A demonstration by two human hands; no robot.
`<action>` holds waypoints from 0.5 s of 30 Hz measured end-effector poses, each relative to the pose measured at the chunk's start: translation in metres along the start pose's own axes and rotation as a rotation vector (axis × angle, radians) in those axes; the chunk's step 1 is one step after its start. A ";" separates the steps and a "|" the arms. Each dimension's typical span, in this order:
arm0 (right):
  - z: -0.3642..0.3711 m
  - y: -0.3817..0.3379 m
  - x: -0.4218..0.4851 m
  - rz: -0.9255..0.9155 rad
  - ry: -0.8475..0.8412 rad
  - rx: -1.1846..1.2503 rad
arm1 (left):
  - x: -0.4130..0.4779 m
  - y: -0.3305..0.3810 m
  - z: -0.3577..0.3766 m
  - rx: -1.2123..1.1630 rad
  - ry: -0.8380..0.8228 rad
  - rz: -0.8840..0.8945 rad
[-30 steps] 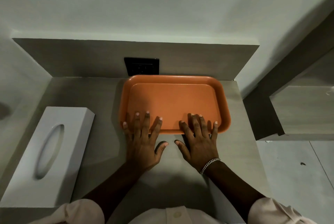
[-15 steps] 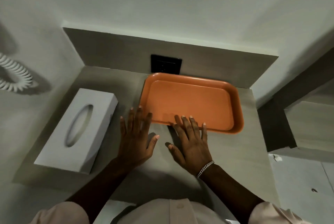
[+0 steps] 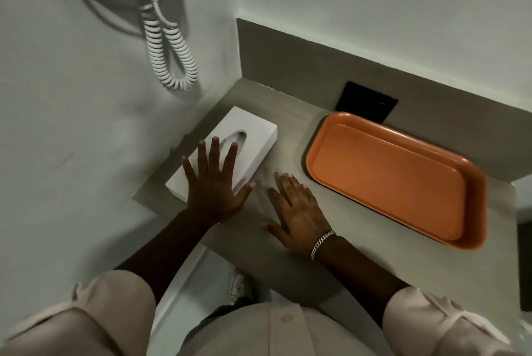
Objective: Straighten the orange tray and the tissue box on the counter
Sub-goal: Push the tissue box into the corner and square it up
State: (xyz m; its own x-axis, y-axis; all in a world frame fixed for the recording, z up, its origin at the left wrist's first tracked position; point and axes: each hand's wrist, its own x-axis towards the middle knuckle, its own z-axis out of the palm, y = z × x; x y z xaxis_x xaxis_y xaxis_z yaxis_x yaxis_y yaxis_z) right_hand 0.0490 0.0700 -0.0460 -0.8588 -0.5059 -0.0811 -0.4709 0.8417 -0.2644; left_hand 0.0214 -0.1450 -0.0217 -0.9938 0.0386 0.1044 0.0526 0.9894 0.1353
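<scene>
The white tissue box (image 3: 253, 132) lies at the left end of the grey counter (image 3: 290, 131), close to the side wall, with its oval slot on top. My left hand (image 3: 214, 183) is spread flat over the near half of the box, fingers apart. My right hand (image 3: 296, 212), with a silver bracelet at the wrist, hovers open over bare counter just right of the box, apart from it. The orange tray (image 3: 397, 180) lies empty on the right part of the counter, its far edge near the backsplash. Neither hand touches the tray.
A black socket plate (image 3: 367, 102) sits on the backsplash behind the tray. A white wall-mounted device with a coiled cord (image 3: 169, 50) hangs on the left wall above the box. The counter's front edge runs under my forearms; a shoe (image 3: 239, 283) shows on the floor below.
Both hands have left the tray's near edge and moved left. My left hand now lies over the tissue box. The view has swung left, bringing the coiled cord into sight.
</scene>
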 end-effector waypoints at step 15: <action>0.031 0.001 0.035 0.054 -0.067 -0.111 | 0.030 -0.018 0.011 -0.001 -0.099 -0.189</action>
State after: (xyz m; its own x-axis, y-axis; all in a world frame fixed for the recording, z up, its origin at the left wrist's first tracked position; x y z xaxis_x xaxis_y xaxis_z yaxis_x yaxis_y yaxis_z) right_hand 0.0252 0.0470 -0.0789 -0.8698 -0.4677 -0.1571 -0.4470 0.8819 -0.1501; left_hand -0.0102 -0.1605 -0.0324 -0.9907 -0.1344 -0.0205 -0.1360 0.9802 0.1443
